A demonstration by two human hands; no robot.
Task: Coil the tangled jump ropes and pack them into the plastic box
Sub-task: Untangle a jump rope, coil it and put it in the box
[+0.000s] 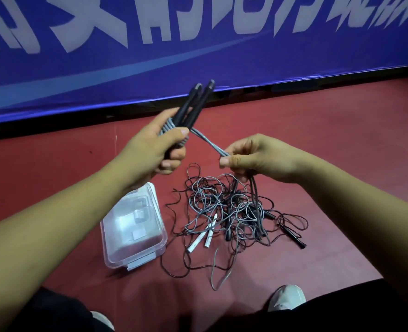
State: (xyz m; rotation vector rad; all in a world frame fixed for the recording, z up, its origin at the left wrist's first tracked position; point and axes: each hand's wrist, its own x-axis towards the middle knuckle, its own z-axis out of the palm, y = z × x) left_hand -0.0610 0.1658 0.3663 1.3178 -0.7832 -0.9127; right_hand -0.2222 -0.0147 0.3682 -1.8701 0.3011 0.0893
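Black handles (193,104) gripped in left hand (150,144); right hand (253,156) pinches grey cord (210,144), seemingly wound round them

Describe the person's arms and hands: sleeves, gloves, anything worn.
The left arm and right arm are bare to the frame's edge; no sleeves show. The left hand and right hand wear no gloves, and no rings, watch or wristbands are visible. The nails that show are short and unpainted.

Smooth dark-red sports floor (341,130) w/ a long blue banner (198,58), big white lettering, black strip along bottom.
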